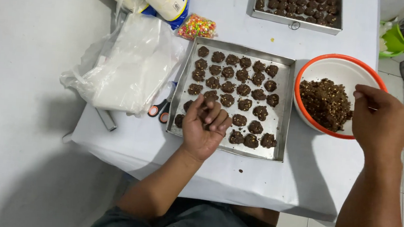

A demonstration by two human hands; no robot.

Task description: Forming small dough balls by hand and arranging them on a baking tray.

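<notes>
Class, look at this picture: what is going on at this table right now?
A person is working over a metal tray filled with rows of small dark chocolate clusters. The left hand rests over the tray's near rows, fingers curled. The right hand is at an orange-rimmed bowl of the same dark mixture. A second filled tray sits farther back.

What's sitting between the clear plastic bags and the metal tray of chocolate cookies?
In the head view, orange-handled scissors lie between the plastic bags and the tray.

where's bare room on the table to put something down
Bare cloth lies between the near tray and the far tray, and along the front edge below the near tray. The left side is crowded with plastic bags and scissors; the bowl fills the right.
</notes>
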